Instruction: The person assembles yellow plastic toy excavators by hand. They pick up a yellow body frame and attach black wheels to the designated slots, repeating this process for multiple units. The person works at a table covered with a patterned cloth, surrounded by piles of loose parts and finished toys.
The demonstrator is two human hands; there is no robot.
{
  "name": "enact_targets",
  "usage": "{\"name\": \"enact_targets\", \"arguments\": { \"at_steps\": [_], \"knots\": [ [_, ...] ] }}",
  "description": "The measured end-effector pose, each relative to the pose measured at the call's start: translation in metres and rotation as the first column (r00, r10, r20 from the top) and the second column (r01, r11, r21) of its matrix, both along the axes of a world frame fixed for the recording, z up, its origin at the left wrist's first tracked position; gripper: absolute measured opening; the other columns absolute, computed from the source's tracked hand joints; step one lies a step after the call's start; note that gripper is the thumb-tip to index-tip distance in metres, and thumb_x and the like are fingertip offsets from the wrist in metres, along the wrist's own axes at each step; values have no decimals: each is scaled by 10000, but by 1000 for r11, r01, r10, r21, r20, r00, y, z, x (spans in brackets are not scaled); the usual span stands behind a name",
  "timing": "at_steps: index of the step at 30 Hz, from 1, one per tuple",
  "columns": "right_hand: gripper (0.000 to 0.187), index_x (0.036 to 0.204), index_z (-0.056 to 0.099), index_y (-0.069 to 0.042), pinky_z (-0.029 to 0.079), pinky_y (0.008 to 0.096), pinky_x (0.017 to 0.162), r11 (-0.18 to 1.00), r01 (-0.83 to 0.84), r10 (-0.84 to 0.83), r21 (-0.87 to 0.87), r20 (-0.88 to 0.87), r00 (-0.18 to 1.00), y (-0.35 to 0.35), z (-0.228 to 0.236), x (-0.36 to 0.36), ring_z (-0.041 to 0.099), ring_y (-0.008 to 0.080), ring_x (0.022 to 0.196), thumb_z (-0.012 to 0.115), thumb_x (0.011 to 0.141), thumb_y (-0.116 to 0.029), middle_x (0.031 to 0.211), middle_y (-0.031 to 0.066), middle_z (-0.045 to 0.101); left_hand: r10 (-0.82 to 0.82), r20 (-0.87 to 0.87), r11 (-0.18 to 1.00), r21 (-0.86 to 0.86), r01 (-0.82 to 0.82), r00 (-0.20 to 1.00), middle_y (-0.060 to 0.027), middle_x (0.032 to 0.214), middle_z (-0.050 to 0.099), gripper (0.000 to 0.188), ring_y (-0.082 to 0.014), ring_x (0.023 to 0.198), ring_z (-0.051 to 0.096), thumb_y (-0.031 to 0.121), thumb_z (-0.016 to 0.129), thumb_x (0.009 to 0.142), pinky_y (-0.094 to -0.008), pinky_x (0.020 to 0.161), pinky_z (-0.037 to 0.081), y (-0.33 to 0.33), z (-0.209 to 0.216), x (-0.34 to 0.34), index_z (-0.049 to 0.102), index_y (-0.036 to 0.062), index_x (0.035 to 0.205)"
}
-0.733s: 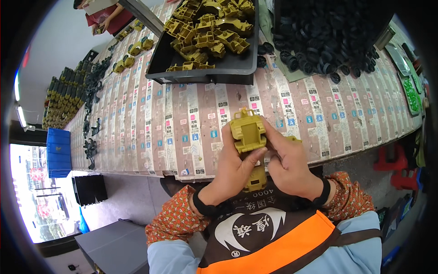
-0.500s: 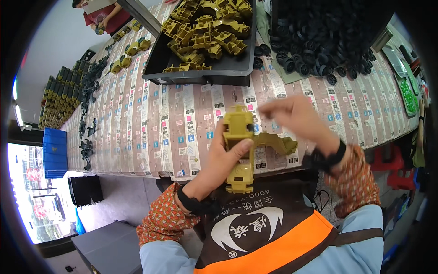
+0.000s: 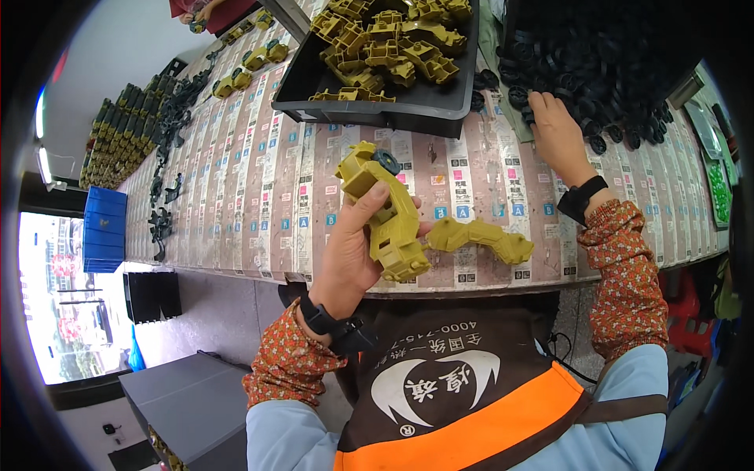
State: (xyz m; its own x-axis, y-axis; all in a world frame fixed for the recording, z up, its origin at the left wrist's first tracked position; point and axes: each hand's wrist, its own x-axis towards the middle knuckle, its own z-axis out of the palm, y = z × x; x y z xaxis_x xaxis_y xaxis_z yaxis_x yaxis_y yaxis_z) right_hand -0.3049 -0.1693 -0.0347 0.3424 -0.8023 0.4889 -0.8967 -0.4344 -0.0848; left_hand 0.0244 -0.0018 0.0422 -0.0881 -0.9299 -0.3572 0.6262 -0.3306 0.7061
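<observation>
My left hand (image 3: 349,251) is closed around a mustard-yellow plastic toy vehicle body (image 3: 400,228), held tilted above the table's near edge. A black wheel (image 3: 386,162) sits at the body's upper end. Just right of it, a second yellow vehicle body (image 3: 481,239) lies on the table. My right hand (image 3: 559,137) reaches out to the near-left edge of a heap of black toy wheels (image 3: 605,86). Its fingers are stretched out and their tips touch the heap, partly hidden among the wheels. No wheel shows clearly in that hand.
A black tray (image 3: 377,118) full of yellow bodies stands at the back centre. Finished-looking yellow vehicles (image 3: 232,83) and dark parts (image 3: 161,224) lie along the left, near stacked vehicles (image 3: 129,129) and a blue bin (image 3: 104,228). Another person's hands (image 3: 200,14) show far left.
My right hand has moved away from the held body, out to the wheel heap. The left hand has turned the body, bringing its wheel into plain sight. The whole view has shifted slightly.
</observation>
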Motion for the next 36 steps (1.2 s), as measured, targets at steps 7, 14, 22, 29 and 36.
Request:
{"name": "enact_targets", "arguments": {
  "at_steps": [7, 14, 22, 29, 36],
  "knots": [
    [298, 1146, 584, -58, 556, 421, 816, 1000, -5, 4, 16, 99, 995, 25, 19, -2, 624, 318, 984, 650, 861, 1, 1033, 127, 580, 114, 155, 981, -171, -87, 981, -112, 1114, 679, 342, -196, 988, 700, 216, 709, 999, -349, 820, 624, -5, -3, -12, 544, 92, 1271],
    [190, 1090, 565, -14, 537, 362, 688, 657, -543, -110, 522, 780, 617, 133, 79, 88, 692, 247, 745, 659, 934, -68, 860, 142, 694, 204, 156, 959, -229, -166, 966, -87, 1091, 661, 368, -176, 955, 693, 183, 716, 995, -337, 783, 622, -2, 5, -23, 499, 103, 1282],
    [312, 1303, 549, 33, 574, 313, 815, 568, -634, -240, 524, 843, 481, 176, 72, 116, 700, 172, 923, 584, 995, -2, 1052, 143, 699, 356, 181, 890, -366, -274, 917, -61, 1142, 626, 560, -155, 977, 669, 55, 759, 947, -310, 807, 599, 3, -1, -35, 408, 125, 1377],
    [423, 1317, 577, 51, 545, 414, 694, 748, -573, 43, 335, 836, 546, 187, 65, 120, 716, 395, 792, 569, 895, 28, 870, 240, 697, 396, 225, 870, -403, -285, 890, -36, 1177, 600, 574, -134, 1010, 640, 21, 751, 941, -302, 872, 566, 5, -3, -35, 403, 130, 1385],
    [609, 1390, 524, 87, 565, 451, 710, 702, -598, 2, 387, 838, 546, 205, 71, 126, 700, 438, 751, 528, 782, 45, 830, 250, 694, 439, 311, 816, -530, -229, 843, -20, 1200, 575, 635, -117, 1046, 618, -49, 773, 892, -283, 915, 533, 15, -3, -48, 390, 118, 1370]
  ]
}}
